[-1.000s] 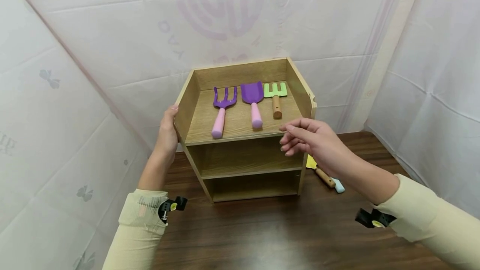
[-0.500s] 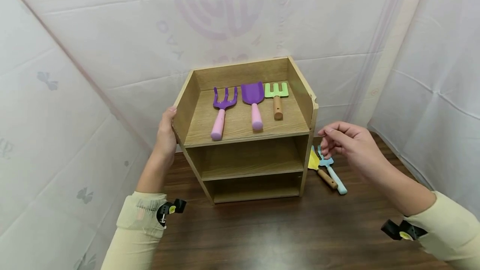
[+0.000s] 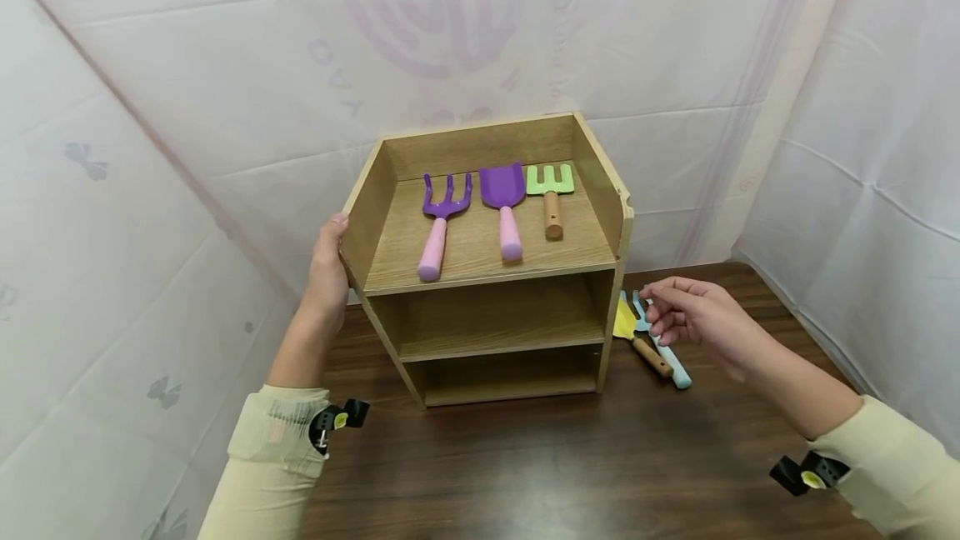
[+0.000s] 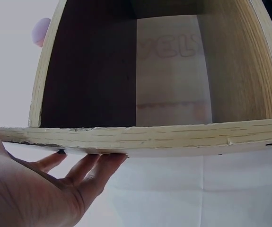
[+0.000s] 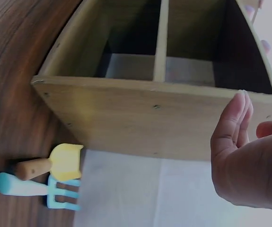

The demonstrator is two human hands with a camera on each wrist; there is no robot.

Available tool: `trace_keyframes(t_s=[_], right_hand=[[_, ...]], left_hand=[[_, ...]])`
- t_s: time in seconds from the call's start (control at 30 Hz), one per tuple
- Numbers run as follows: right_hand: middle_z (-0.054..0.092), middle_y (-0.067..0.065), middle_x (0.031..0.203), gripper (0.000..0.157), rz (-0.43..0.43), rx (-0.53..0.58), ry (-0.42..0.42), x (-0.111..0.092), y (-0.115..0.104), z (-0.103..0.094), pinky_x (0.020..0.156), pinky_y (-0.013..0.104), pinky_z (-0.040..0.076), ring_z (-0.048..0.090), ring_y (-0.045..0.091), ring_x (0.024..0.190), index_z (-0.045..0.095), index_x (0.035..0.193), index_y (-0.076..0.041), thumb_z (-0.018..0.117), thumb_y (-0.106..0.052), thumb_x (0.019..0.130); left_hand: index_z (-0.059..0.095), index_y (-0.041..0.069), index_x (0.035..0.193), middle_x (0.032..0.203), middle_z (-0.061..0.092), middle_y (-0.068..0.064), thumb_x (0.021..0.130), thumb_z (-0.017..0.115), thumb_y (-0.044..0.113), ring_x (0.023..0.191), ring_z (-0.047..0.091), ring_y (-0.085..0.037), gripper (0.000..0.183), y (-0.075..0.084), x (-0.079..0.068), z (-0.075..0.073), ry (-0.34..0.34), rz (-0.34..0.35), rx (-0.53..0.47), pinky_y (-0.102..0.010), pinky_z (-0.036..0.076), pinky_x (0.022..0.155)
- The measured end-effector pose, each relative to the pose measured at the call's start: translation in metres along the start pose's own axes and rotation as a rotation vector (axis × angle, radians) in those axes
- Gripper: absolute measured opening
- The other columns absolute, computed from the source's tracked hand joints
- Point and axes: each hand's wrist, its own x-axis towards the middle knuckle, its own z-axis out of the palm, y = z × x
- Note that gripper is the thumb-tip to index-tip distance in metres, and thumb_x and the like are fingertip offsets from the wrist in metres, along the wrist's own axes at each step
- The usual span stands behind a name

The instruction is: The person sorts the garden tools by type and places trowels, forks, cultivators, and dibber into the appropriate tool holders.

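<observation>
In the head view my left hand (image 3: 325,277) holds the left side panel of a small wooden shelf (image 3: 480,140), thumb at its front edge and fingers along the outer face. My right hand (image 3: 697,319) hovers to the right of the shelf, fingers loosely bent, nothing between them. Below and beside it a yellow toy shovel (image 3: 624,322) and a light blue toy fork (image 3: 678,369) lie on the table, the fork partly hidden by the hand. On the top board lie a purple fork (image 3: 446,207), a purple shovel (image 3: 502,186) and a green rake (image 3: 551,182).
Two open compartments, an upper one (image 3: 495,319) and a lower one (image 3: 510,376), face me under the top board. The shelf stands on a dark wooden table (image 3: 525,473). Pale fabric sheets (image 3: 675,40) hang behind and on both sides.
My right hand has moved right, off the shelf's front corner, and then down toward the yellow shovel and blue fork. The left hand stays on the side panel.
</observation>
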Motion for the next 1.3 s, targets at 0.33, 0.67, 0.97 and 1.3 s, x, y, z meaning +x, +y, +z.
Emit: trace_keyframes(t_s=[0.33,0.67,0.97,1.3], right_hand=[[0.061,0.0,0.086,0.045,0.083,-0.032,0.018,0.01,0.028,-0.003,0.071,0.031,0.056,0.064,0.014,0.078,0.052,0.119,-0.003,0.05,-0.042,0.098],[0.064,0.007,0.089,0.053,0.089,-0.168,0.164,0.014,0.053,-0.007,0.07,0.033,0.056,0.065,0.015,0.078,0.052,0.123,0.003,0.049,-0.044,0.098],[0.063,0.003,0.09,0.047,0.196,-0.116,0.166,0.016,0.095,-0.024,0.077,0.038,0.056,0.065,0.016,0.081,0.052,0.121,0.002,0.045,-0.04,0.101],[0.064,0.005,0.093,0.054,0.23,-0.101,0.185,0.027,0.122,-0.026,0.077,0.037,0.055,0.064,0.016,0.082,0.046,0.127,0.007,0.043,-0.04,0.101]], left_hand=[[0.046,0.015,0.133,0.115,0.045,-0.006,0.098,0.024,0.047,0.103,0.043,-0.018,0.052,0.001,0.0,-0.001,-0.003,0.023,0.005,-0.033,0.031,0.091],[0.046,0.015,0.134,0.115,0.047,-0.008,0.098,0.025,0.05,0.102,0.045,-0.019,0.055,0.0,0.001,0.0,-0.007,0.023,0.02,-0.033,0.033,0.09],[0.045,0.016,0.134,0.115,0.045,-0.006,0.097,0.024,0.051,0.102,0.044,-0.019,0.055,0.001,0.0,0.0,-0.01,0.02,0.038,-0.034,0.032,0.09],[0.046,0.016,0.134,0.114,0.047,-0.007,0.097,0.024,0.051,0.101,0.045,-0.02,0.055,0.0,0.001,-0.001,-0.004,0.014,0.035,-0.035,0.033,0.089]])
